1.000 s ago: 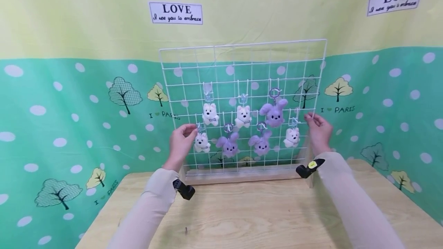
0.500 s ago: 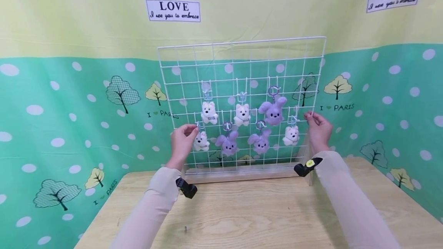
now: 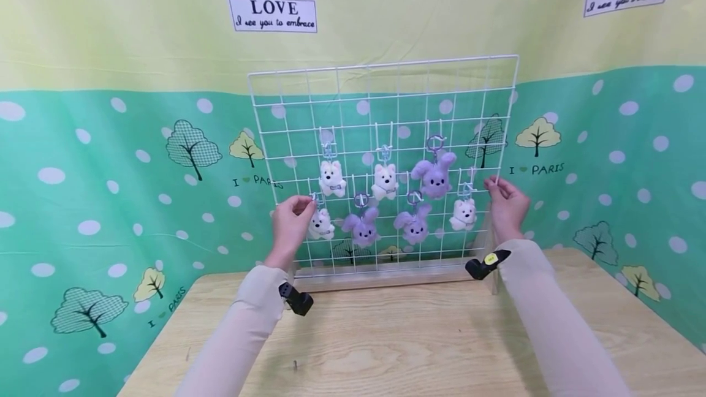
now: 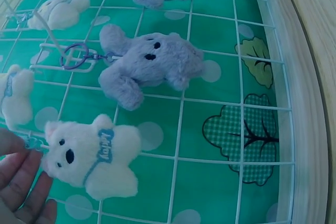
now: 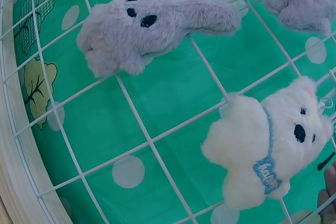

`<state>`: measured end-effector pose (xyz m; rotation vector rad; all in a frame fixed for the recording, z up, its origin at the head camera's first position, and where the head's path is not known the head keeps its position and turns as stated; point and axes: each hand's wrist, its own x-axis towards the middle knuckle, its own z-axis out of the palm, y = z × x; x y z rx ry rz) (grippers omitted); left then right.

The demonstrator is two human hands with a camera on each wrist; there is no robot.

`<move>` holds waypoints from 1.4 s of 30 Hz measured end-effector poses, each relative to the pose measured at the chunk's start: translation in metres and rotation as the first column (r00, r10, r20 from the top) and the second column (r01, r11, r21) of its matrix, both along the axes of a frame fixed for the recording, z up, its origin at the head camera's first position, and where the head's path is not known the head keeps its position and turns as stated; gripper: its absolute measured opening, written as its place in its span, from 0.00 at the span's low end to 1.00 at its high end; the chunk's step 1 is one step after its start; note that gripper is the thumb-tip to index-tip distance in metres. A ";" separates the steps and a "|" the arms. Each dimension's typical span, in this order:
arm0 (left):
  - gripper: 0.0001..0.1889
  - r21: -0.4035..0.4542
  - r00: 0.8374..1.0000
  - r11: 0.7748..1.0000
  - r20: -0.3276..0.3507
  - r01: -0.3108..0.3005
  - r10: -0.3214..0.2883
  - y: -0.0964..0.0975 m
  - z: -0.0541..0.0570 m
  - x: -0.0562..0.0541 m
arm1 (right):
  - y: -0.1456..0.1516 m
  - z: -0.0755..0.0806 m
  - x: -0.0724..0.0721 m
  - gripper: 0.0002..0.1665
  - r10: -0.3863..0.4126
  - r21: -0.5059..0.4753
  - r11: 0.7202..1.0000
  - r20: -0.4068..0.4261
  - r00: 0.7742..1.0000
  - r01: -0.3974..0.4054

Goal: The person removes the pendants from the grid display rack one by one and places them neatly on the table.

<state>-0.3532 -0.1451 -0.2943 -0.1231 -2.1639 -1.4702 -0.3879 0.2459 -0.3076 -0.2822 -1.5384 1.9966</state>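
A white wire grid panel stands upright, hung with several plush keychains on hooks. My left hand pinches the light-blue clasp at the top of the lower-left white bear keychain. In the left wrist view, thumb and fingers meet at that clasp beside the bear's head. My right hand grips the panel's right edge wire between thumb and fingers. Nearest to it hangs the lower-right white bear keychain, which it does not hold. Only a little of this hand shows in the right wrist view.
Purple rabbit keychains and other white bears hang between my hands in two rows. The panel stands in a wooden base on a wooden table. A patterned curtain hangs behind.
The head view has shifted slightly, so the panel appears a little higher and farther left. Both hands keep their holds and the keychains stay in their places.
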 end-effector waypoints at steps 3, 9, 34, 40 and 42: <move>0.09 -0.008 1.000 1.000 -0.016 0.003 -0.003 -0.001 0.001 0.002 | 0.000 -0.001 0.000 0.21 -0.004 0.005 1.000 -0.001 1.000 0.004; 0.09 0.004 0.999 1.000 -0.037 0.025 -0.025 -0.005 0.002 0.009 | -0.001 -0.001 0.001 0.20 -0.018 0.018 1.000 0.010 1.000 0.017; 0.10 0.137 0.986 0.980 0.068 0.142 -0.152 -0.011 -0.007 0.049 | -0.001 0.000 0.002 0.20 0.001 0.019 1.000 0.010 1.000 -0.001; 0.10 0.180 0.973 0.969 0.121 0.171 -0.195 -0.015 -0.024 0.059 | 0.001 0.000 0.000 0.21 -0.019 0.081 0.997 0.061 0.998 0.014; 0.10 0.185 0.972 0.968 0.131 0.171 -0.197 -0.016 -0.030 0.062 | 0.001 0.000 0.000 0.21 -0.026 0.109 0.994 0.076 0.997 0.018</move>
